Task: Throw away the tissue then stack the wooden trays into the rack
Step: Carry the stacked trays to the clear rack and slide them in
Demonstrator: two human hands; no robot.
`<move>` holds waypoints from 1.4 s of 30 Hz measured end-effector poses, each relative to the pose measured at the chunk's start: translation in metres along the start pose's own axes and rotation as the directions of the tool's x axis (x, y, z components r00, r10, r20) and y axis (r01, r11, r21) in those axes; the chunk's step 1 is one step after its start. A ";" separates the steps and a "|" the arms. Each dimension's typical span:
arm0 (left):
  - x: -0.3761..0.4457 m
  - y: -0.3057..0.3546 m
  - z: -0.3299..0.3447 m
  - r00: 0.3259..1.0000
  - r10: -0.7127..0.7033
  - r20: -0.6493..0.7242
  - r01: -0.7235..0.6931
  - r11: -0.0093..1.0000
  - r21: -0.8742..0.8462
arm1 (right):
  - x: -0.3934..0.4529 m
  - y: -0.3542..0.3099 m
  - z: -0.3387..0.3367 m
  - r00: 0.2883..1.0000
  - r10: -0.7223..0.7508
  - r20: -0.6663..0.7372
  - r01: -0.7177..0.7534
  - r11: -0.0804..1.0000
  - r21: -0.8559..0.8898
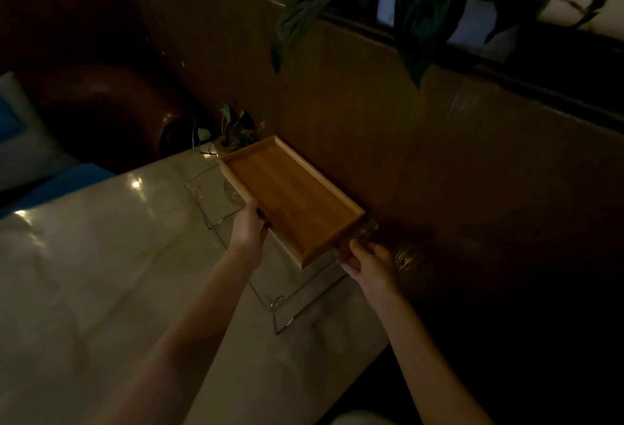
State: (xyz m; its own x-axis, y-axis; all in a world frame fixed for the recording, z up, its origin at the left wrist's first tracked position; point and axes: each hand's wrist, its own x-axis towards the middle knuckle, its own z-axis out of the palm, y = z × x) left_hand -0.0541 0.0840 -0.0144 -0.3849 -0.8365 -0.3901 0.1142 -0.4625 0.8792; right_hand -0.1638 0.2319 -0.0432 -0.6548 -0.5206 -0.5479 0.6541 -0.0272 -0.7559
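Dim room, pale glossy surface (101, 272) running along a brown wall panel. One wooden tray (292, 200), rectangular with a raised rim, held open side up above the wire rack (287, 303) at the far right part of the surface, close against the wall. Left hand (249, 225) on the tray's long left edge, fingers clamped on the rim. Right hand (366, 264) at the tray's near short end, fingers curled and closed on that corner. Rack seen as thin metal loops beneath and on both sides of the tray; whether tray and rack touch cannot be told in this light. Small potted plant (229, 134) just beyond the tray's far end. Large dark leaves (422, 19) hanging from the ledge above. Dark rounded armchair (108, 110) at upper left, beyond the surface.
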 end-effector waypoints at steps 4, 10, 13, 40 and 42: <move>0.002 -0.005 0.003 1.000 0.016 0.013 -0.015 1.000 -0.018 | 0.003 0.000 0.000 1.000 -0.006 -0.009 0.006 1.000 -0.014; 0.000 -0.011 0.001 0.999 0.028 0.035 -0.026 0.999 -0.047 | -0.003 0.000 0.003 0.999 -0.043 -0.028 0.042 0.998 -0.043; 0.000 -0.012 -0.007 0.984 0.044 0.174 -0.062 0.993 0.099 | -0.007 0.000 0.003 0.988 -0.143 -0.063 0.129 0.974 -0.184; -0.044 -0.053 -0.015 0.847 0.358 0.393 -0.531 0.547 0.647 | -0.013 -0.001 0.013 0.634 -0.352 0.688 0.725 -0.038 -0.688; -0.047 -0.045 -0.019 0.860 0.315 0.402 -0.510 0.543 0.666 | -0.014 -0.007 0.017 0.605 -0.344 0.718 0.744 -0.076 -0.663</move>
State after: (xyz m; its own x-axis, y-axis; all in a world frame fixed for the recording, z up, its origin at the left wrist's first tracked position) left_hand -0.0242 0.1384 -0.0405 -0.6629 -0.7470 0.0515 -0.3519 0.3715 0.8592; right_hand -0.1530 0.2244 -0.0238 -0.3492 -0.9184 0.1862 -0.7885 0.1806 -0.5879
